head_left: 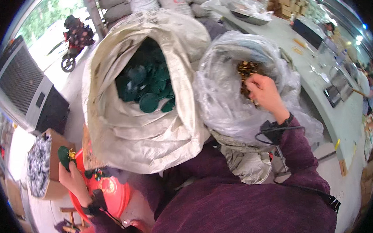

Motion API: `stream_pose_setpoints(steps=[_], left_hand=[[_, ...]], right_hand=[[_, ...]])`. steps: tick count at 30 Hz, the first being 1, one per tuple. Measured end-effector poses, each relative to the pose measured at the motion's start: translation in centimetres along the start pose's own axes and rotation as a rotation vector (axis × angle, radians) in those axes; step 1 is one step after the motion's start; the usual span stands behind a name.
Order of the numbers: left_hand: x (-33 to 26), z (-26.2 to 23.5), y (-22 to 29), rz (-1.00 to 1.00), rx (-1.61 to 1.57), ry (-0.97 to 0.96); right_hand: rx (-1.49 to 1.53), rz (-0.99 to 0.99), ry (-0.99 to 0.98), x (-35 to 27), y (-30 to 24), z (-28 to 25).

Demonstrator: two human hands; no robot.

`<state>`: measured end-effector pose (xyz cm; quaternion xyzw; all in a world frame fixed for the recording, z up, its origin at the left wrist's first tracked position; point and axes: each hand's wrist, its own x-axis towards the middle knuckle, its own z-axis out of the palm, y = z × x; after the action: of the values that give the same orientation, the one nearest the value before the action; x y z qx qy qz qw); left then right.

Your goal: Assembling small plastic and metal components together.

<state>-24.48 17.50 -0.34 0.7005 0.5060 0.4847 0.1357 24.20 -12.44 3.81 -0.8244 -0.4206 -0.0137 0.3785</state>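
Note:
My left hand is at the lower left, closed around a dark green round disc with a small shiny gold piece at its side. Inside the clear plastic bag, my right hand has its fingers pinched together against a heap of shiny gold pieces. What the fingertips hold is hidden. Between my hands stands a big white woven sack, its mouth wide, with many green discs in it.
Below my left hand sits a red plastic tub with some green and gold pieces inside. A cardboard box and an air cooler stand to the left. A long pale table runs along the right. Stacked sacks line the back.

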Motion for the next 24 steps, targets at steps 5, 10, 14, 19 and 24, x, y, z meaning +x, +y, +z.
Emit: stream_pose_setpoints(steps=[5, 10, 14, 19, 24], left_hand=[[1.7, -0.7, -2.7, 0.134, 0.843, 0.162], [-2.4, 8.1, 6.2, 0.610, 0.154, -0.050], [-5.5, 16.7, 13.3, 0.728, -0.095, -0.379], [-6.9, 24.4, 16.1, 0.696, 0.128, -0.561], [-6.6, 26.6, 14.4, 0.721, 0.106, -0.521]], right_hand=[[-0.499, -0.116, -0.314, 0.1, 6.6, 1.8], [-0.483, -0.302, -0.399, 0.5, 8.7, 3.0], [-0.213, -0.081, -0.656, 1.5, 8.3, 3.1], [0.170, 0.372, -0.510, 1.2, 8.3, 4.1], [0.552, 0.477, -0.463, 1.2, 9.2, 5.1]])
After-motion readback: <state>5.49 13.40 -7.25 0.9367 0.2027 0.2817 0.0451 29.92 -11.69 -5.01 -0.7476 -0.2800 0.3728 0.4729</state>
